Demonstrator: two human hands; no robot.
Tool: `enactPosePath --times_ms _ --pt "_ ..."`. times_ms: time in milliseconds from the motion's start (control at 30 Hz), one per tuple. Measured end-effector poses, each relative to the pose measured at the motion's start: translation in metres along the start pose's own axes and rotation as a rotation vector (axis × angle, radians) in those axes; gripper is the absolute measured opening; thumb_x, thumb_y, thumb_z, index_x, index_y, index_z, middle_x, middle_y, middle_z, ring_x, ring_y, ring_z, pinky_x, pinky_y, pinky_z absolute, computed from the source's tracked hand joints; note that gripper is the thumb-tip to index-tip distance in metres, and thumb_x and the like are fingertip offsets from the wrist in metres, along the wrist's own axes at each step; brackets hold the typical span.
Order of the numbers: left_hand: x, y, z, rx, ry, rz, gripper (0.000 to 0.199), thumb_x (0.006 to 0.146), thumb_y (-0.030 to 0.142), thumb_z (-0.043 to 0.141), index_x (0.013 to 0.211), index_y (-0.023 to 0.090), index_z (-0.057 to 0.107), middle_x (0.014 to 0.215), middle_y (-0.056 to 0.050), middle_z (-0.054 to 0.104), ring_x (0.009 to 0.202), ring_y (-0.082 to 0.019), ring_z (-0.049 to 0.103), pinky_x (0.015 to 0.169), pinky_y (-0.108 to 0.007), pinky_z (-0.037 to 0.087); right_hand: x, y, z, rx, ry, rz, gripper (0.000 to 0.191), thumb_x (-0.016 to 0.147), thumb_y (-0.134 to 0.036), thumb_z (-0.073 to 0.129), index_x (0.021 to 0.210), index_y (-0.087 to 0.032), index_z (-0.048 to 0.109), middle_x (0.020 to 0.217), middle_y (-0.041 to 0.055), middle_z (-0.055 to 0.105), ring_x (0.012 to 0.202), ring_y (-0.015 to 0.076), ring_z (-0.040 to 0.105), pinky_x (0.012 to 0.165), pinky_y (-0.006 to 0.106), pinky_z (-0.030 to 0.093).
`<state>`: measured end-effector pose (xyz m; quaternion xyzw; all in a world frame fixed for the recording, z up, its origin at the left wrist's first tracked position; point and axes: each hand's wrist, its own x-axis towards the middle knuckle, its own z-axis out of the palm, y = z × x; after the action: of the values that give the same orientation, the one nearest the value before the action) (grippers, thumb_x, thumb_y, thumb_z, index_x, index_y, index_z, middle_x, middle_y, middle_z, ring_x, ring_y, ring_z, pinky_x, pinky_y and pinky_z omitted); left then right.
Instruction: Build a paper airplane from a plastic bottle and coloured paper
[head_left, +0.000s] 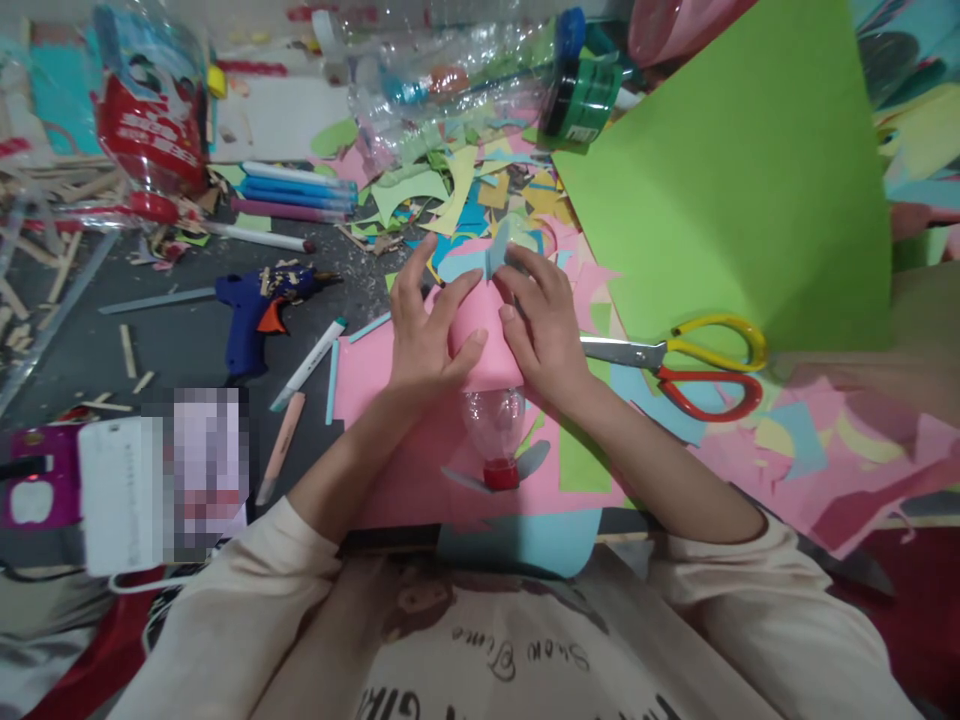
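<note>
A person cradles a pink-wrapped bottle [491, 345] between two bare hands above a pink sheet at the table's near edge, its red cap [501, 473] pointing toward the person's body. The left hand [427, 325] curves along one side, thumb and fingers pressed to the paper; the right hand [547, 325] closes narrowly on the other, its fingertips beside an upright blue paper piece [497, 248]. Clear plastic shows at the bottle's neck; the pink wrap hides the rest, so from here I cannot tell what, if anything, is inside.

More containers crowd the far side of the table: see-through plastic bottles [472, 75] on their sides, one blue-capped; a dark container with a green label [581, 102], contents hidden; and, at far left, a red-labelled bottle [154, 130], its red cap turned toward the person. Paper scraps [480, 190] spread in front of them. Scissors [664, 357] with one yellow and one red handle lie just beside the right hand, while a blue glue gun [251, 310] rests to the left near several markers [307, 365].
</note>
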<state>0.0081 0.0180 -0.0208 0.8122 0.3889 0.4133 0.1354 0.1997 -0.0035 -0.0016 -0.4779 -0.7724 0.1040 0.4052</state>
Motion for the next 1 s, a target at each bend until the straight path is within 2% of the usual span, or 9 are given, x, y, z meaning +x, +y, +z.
enactPosePath --times_ms 100,200,367,467,633,800,1000 --pt "0.0 0.0038 -0.0014 -0.01 -0.014 -0.051 0.066 0.093 0.077 0.035 0.14 0.033 0.051 0.164 -0.005 0.03 0.151 -0.034 0.031 0.124 -0.059 0.028 -0.002 0.0012 0.0015 -0.009 -0.001 -0.006 0.041 0.107 -0.042 0.032 0.141 -0.029 0.05 0.145 0.0115 0.055 0.137 0.0254 0.051 0.115 0.057 0.042" --pt "0.0 0.0052 -0.0017 -0.01 0.003 -0.024 0.066 0.093 0.076 0.036 0.14 0.031 0.052 0.163 -0.008 0.032 0.149 -0.035 0.035 0.123 -0.059 0.031 -0.0031 0.0031 0.0029 -0.008 -0.015 0.008 0.043 0.106 -0.044 0.03 0.143 -0.031 0.05 0.147 0.0099 0.053 0.139 0.0261 0.049 0.116 0.057 0.041" --pt "0.0001 0.0048 -0.0023 -0.009 -0.022 -0.065 0.066 0.093 0.077 0.035 0.139 0.033 0.052 0.162 -0.008 0.035 0.149 -0.035 0.035 0.123 -0.058 0.029 -0.0041 0.0053 0.0045 -0.011 -0.033 0.023 0.046 0.106 -0.047 0.028 0.146 -0.033 0.044 0.151 0.0089 0.048 0.143 0.0277 0.045 0.118 0.059 0.039" --pt "0.0005 0.0044 -0.0034 -0.004 -0.03 -0.051 0.068 0.092 0.078 0.035 0.141 0.034 0.05 0.162 -0.008 0.034 0.15 -0.037 0.033 0.123 -0.06 0.028 -0.0045 0.0063 0.0056 -0.008 -0.032 0.027 0.046 0.106 -0.048 0.028 0.147 -0.034 0.04 0.153 0.0084 0.045 0.144 0.0283 0.043 0.118 0.059 0.038" --pt "0.0004 0.0026 -0.0043 -0.006 -0.042 -0.022 0.067 0.094 0.076 0.033 0.146 0.035 0.045 0.164 -0.007 0.03 0.151 -0.036 0.031 0.123 -0.059 0.029 -0.0036 0.0063 0.0066 0.006 -0.051 0.017 0.044 0.106 -0.047 0.028 0.144 -0.032 0.045 0.153 0.009 0.045 0.145 0.0285 0.042 0.119 0.06 0.036" --pt "-0.0007 0.0024 -0.0063 -0.021 -0.062 -0.018 0.069 0.094 0.077 0.031 0.149 0.037 0.041 0.166 -0.007 0.026 0.152 -0.037 0.03 0.122 -0.059 0.029 -0.0026 0.0054 0.0074 0.001 -0.045 -0.012 0.045 0.106 -0.046 0.027 0.146 -0.032 0.044 0.154 0.0098 0.044 0.145 0.0282 0.042 0.119 0.061 0.035" --pt "0.0 0.0033 -0.007 -0.023 -0.057 0.0 0.068 0.095 0.075 0.031 0.151 0.037 0.039 0.165 -0.007 0.028 0.152 -0.036 0.03 0.123 -0.059 0.028 -0.0036 0.006 0.0085 -0.03 -0.063 0.006 0.047 0.106 -0.046 0.026 0.148 -0.033 0.042 0.156 0.009 0.041 0.148 0.0284 0.038 0.12 0.061 0.033"
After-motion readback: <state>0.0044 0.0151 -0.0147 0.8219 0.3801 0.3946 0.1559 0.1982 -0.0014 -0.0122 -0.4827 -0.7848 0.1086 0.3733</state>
